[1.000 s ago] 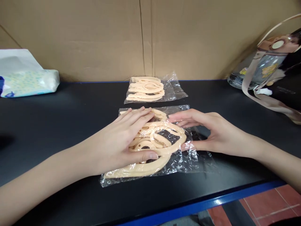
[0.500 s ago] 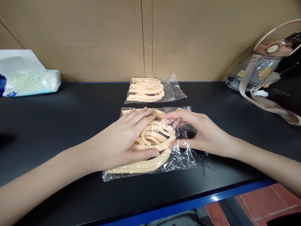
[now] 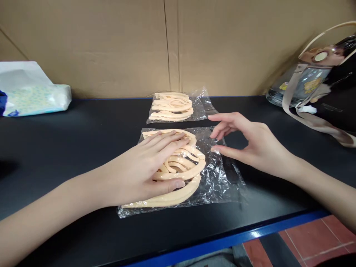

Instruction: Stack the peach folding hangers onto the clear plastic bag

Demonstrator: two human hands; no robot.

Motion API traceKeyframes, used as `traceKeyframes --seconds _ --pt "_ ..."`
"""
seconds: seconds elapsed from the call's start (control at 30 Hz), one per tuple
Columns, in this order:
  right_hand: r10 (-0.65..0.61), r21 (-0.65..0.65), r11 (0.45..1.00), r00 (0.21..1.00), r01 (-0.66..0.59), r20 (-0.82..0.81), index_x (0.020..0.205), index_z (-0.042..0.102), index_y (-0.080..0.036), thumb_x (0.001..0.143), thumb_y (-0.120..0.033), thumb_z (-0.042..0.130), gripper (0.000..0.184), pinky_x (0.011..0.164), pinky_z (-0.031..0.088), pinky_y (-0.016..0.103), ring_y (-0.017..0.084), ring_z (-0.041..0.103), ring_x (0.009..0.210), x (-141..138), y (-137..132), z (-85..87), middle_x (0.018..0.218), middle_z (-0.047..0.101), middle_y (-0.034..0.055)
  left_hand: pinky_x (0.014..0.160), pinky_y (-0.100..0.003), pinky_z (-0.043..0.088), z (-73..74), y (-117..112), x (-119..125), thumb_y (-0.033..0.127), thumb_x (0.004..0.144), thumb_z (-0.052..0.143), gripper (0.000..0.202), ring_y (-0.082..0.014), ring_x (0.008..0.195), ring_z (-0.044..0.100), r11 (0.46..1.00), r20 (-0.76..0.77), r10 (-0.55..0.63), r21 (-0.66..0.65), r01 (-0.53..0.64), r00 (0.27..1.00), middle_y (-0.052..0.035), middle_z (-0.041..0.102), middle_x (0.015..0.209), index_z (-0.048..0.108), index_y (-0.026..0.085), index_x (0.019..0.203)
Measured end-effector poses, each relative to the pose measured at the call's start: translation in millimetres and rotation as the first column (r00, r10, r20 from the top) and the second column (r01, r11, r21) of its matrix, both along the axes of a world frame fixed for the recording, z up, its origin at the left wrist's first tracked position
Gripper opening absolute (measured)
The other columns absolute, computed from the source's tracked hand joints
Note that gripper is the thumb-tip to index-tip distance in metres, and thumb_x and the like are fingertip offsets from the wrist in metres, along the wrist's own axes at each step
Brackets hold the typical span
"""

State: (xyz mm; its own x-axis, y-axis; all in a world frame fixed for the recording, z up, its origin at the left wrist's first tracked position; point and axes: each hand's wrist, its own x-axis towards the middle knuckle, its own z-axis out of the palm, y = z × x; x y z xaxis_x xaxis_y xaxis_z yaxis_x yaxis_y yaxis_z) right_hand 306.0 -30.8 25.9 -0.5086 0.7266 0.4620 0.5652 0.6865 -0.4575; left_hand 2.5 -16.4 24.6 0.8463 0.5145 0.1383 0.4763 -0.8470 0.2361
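Note:
A clear plastic bag (image 3: 222, 178) lies on the black table (image 3: 69, 148), filled with several peach curved plastic pieces (image 3: 183, 167). My left hand (image 3: 139, 167) lies flat on the pieces, fingers stretched out and pressing down through the film. My right hand (image 3: 250, 142) hovers just right of the pieces above the bag's open end, fingers apart and curved, holding nothing. A second, similar bag of peach pieces (image 3: 174, 105) lies further back near the cardboard wall.
A tissue pack (image 3: 33, 98) sits at the back left. A clear bottle with a beige strap (image 3: 308, 83) stands at the back right beside a dark bag (image 3: 340, 104). A cardboard wall (image 3: 167, 44) closes the back. The table's blue front edge (image 3: 250, 233) runs below.
My right hand has let go of the bag and lifted up and to the right. The peach pieces now sit further left inside the bag. My left hand stayed pressed on them.

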Motion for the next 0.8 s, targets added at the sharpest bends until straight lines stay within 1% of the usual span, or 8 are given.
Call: traceKeyframes --seconds 0.1,0.2,0.3,0.37,0.43,0.57,0.7,0.8 --pt "-0.093 0.015 0.996 0.988 0.092 0.124 0.144 0.057 -0.019 0.093 -0.035 0.077 0.057 0.094 0.06 0.043 0.026 0.072 0.105 3.3 3.0 -4.6 0.119 0.074 0.0085 0.126 -0.041 0.039 7.2 0.6 -4.5 0.053 0.106 0.052 0.062 -0.0265 0.155 0.038 0.999 -0.02 -0.033 -0.011 0.033 0.999 -0.0057 0.041 0.167 0.036 0.024 0.158" --pt "-0.124 -0.051 0.989 0.968 0.138 0.216 0.148 0.054 -0.02 0.093 -0.043 0.075 0.064 0.104 0.054 0.05 0.03 0.067 0.121 6.6 7.7 -12.2 0.136 0.07 0.0119 0.123 -0.041 0.042 11.1 1.4 -7.0 0.059 0.105 0.053 0.058 -0.0259 0.151 0.044 1.0 -0.009 -0.023 -0.017 0.022 1.0 -0.0019 0.046 0.164 0.042 0.029 0.153" --pt "-0.114 -0.186 0.972 0.982 0.141 0.147 0.141 0.059 -0.02 0.093 -0.049 0.073 0.058 0.089 0.057 0.044 0.026 0.071 0.098 5.4 10.4 -13.9 0.11 0.075 0.007 0.117 -0.043 0.049 9.5 0.3 -4.8 0.07 0.106 0.046 0.059 -0.0267 0.147 0.049 0.999 0.009 0.017 -0.037 -0.017 1.0 -0.0013 0.05 0.16 0.047 0.03 0.148" --pt "-0.107 -0.304 0.945 0.992 0.121 0.062 0.135 0.061 -0.02 0.094 -0.047 0.069 0.049 0.073 0.054 0.037 0.021 0.066 0.075 2.5 10.1 -10.7 0.084 0.071 -0.0003 0.118 -0.044 0.048 6.3 -2.2 -2.0 0.069 0.107 0.043 0.059 -0.0269 0.147 0.048 0.999 0.017 0.032 -0.037 -0.031 0.999 -0.0029 0.05 0.16 0.048 0.027 0.148" --pt "-0.099 -0.403 0.911 0.995 0.088 -0.006 0.132 0.06 -0.02 0.096 -0.043 0.065 0.042 0.065 0.05 0.033 0.018 0.06 0.065 -0.2 9.1 -6.4 0.07 0.065 -0.0051 0.122 -0.044 0.045 2.7 -5.9 0.5 0.065 0.109 0.042 0.06 -0.0259 0.152 0.043 0.999 0.031 0.032 -0.012 -0.031 0.999 -0.003 0.046 0.164 0.043 0.026 0.155" --pt "-0.122 -0.467 0.882 0.987 0.058 -0.106 0.127 0.061 -0.018 0.094 -0.035 0.066 0.038 0.062 0.045 0.031 0.015 0.054 0.061 -1.8 8.4 -2.1 0.066 0.06 -0.0069 0.13 -0.045 0.036 -0.6 -13.4 3.4 0.053 0.113 0.04 0.059 -0.0237 0.16 0.03 0.999 -0.031 -0.005 0.033 0.006 1.0 -0.0007 0.032 0.173 0.03 0.028 0.165" --pt "-0.082 -0.54 0.835 0.946 -0.106 -0.313 0.125 0.061 -0.017 0.094 -0.025 0.066 0.033 0.06 0.043 0.028 0.012 0.052 0.059 -2.9 10.1 -1.7 0.065 0.059 -0.0078 0.133 -0.049 0.031 -2.3 -15.9 5.5 0.051 0.113 0.039 0.058 -0.0264 0.161 0.029 0.998 -0.042 -0.041 0.037 0.043 0.998 -0.0048 0.035 0.171 0.036 0.021 0.163" --pt "-0.072 -0.527 0.833 0.91 -0.17 -0.407 0.124 0.064 -0.017 0.098 -0.021 0.063 0.026 0.063 0.044 0.026 0.01 0.053 0.061 -5.7 10.0 -0.3 0.063 0.058 -0.0082 0.134 -0.047 0.028 -5.0 -16.5 5.5 0.051 0.112 0.04 0.058 -0.0251 0.161 0.028 0.998 0.006 -0.051 0.045 0.051 0.999 -0.0037 0.034 0.172 0.037 0.023 0.163"
